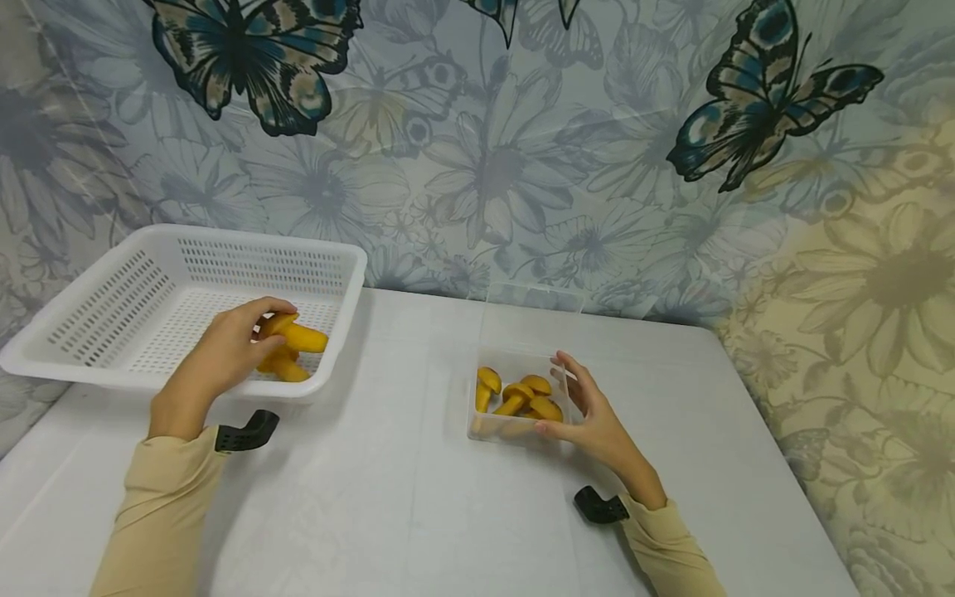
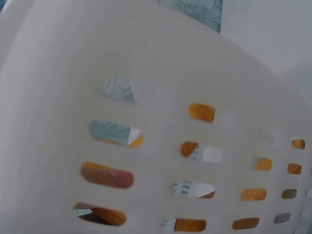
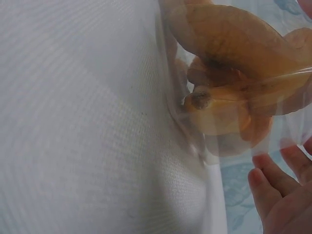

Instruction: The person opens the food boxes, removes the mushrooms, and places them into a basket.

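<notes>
Only patches, left wrist view: mushrooms (image 2: 201,112) through the slotted basket (image 2: 156,58).

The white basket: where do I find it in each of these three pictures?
Head: the basket stands at the left, against the flowered backdrop.
Left wrist: its slotted wall fills most of the picture, with yellow showing through many slots.
Right wrist: not in it.
Shared landmark: the flowered backdrop, behind the table in the head view, at the top edge in the left wrist view, beyond the fingers in the right.
</notes>
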A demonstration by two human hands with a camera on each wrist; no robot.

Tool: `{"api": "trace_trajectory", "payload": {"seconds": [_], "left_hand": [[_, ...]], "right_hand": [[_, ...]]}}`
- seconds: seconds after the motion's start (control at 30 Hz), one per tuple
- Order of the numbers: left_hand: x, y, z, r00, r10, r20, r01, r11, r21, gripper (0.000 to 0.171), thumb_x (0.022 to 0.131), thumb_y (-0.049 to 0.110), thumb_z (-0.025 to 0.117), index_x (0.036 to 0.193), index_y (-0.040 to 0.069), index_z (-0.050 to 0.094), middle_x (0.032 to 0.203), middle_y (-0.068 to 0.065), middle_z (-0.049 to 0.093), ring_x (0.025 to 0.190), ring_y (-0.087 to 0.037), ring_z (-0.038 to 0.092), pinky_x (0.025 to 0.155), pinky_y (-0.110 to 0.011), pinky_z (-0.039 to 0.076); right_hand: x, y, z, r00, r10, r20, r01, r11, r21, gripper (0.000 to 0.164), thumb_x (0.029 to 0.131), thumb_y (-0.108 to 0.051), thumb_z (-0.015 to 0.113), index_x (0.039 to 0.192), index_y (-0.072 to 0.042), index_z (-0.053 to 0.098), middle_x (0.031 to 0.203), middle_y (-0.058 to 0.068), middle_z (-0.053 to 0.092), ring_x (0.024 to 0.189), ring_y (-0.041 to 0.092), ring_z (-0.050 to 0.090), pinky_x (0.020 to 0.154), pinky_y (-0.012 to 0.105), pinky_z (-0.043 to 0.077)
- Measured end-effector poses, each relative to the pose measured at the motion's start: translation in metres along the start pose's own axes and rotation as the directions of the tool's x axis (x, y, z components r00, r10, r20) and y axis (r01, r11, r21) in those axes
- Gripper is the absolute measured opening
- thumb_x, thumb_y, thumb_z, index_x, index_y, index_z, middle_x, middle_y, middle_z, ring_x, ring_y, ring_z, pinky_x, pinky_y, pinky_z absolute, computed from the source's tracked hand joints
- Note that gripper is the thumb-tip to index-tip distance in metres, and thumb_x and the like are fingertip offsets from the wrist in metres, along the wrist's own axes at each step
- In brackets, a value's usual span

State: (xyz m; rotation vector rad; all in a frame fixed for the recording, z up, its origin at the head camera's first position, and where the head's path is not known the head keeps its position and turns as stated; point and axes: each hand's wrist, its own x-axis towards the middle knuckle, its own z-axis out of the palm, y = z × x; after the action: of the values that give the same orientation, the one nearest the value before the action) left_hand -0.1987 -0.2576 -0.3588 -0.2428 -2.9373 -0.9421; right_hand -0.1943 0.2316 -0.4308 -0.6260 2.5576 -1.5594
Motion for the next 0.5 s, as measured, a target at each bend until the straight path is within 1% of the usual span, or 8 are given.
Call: {"api": "trace_trajectory", "payload": {"seconds": [0.13,0.23,0.33,0.5], "left_hand": [[-0.0003,0.0005,0.0007,1.0,-0.02,0.009,0.02,1.0,0.002,0.038,0.095,0.0,0.061,0.133,0.005,0.055,0.134,-0.026,0.055,0.112,-0.047,0.053,0.095,-0.061,0.045],[-0.0001,0.0005,0.0017,1.0,-0.018,0.012,0.018,1.0,-0.001,0.036,0.095,-0.002,0.059,0.13,0.003,0.057,0.134,-0.027,0.056,0.114,-0.048,0.055,0.098,-0.062,0.045],[0.0008,0.0,0.0028,0.999,-0.018,0.027,0.018,1.0,-0.004,0.035,0.095,0.0,0.06,0.13,0.002,0.058,0.132,-0.028,0.058,0.116,-0.05,0.056,0.099,-0.063,0.045],[0.0017,-0.0004,0.0028,0.998,-0.031,0.059,0.032,0.999,-0.004,0.039,0.096,0.004,0.061,0.135,0.004,0.055,0.139,-0.03,0.053,0.121,-0.052,0.052,0.101,-0.065,0.043]], "right_hand": [[0.0006,0.0002,-0.0001,1.0,-0.002,0.0,0.002,1.0,0.004,0.1,0.083,-0.012,0.08,0.158,-0.029,0.016,0.164,0.016,0.019,0.149,0.039,0.028,0.12,0.058,0.023],[0.0007,-0.0004,-0.0001,1.0,-0.002,-0.001,0.002,1.0,0.002,0.101,0.083,-0.012,0.08,0.158,-0.029,0.016,0.164,0.016,0.02,0.149,0.039,0.028,0.12,0.057,0.023],[0.0005,-0.0016,-0.0001,1.0,-0.002,-0.001,0.002,1.0,0.001,0.101,0.083,-0.013,0.081,0.158,-0.029,0.016,0.164,0.016,0.02,0.149,0.039,0.027,0.12,0.056,0.023],[0.0004,-0.0019,-0.0005,1.0,-0.004,0.0,0.004,1.0,0.006,0.101,0.083,-0.012,0.081,0.159,-0.028,0.016,0.164,0.016,0.02,0.149,0.04,0.027,0.12,0.059,0.022]]}}
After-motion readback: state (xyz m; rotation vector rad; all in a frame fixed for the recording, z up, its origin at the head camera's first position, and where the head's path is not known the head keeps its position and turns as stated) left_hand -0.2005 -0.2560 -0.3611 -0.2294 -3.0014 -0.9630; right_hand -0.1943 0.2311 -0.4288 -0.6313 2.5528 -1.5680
